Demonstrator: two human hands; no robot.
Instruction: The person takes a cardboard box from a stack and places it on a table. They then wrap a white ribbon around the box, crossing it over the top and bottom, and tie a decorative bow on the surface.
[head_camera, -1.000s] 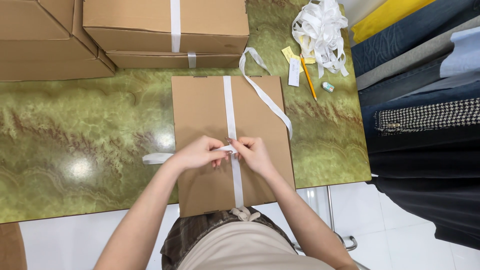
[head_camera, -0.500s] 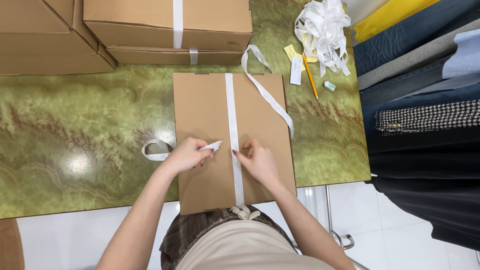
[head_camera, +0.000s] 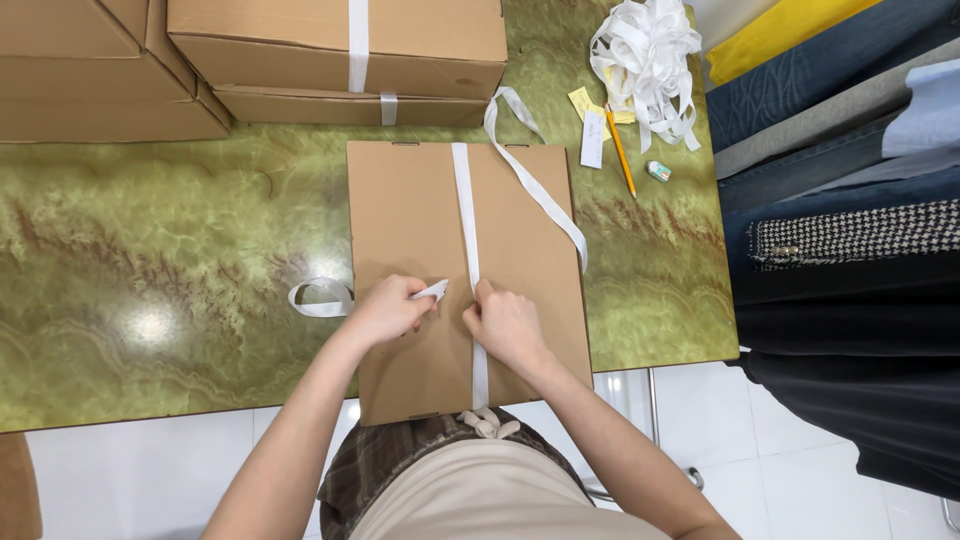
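Far left: stacked cardboard boxes (head_camera: 110, 70) at the table's (head_camera: 150, 250) back edge, green marbled top. Left hand (head_camera: 388, 310) pinches a loose end of white strip (head_camera: 432, 291), which loops off the flat box's left side onto the table. Flat cardboard box (head_camera: 415, 215) lies centre, near edge overhanging toward the person. Right hand (head_camera: 505, 325), fingers curled, presses down on the white tape line (head_camera: 463, 210) running along the box's middle. Further right: pencil (head_camera: 621, 150), small eraser (head_camera: 657, 171), heap of white strips (head_camera: 645, 55); folded fabrics (head_camera: 840, 200) beyond the table.
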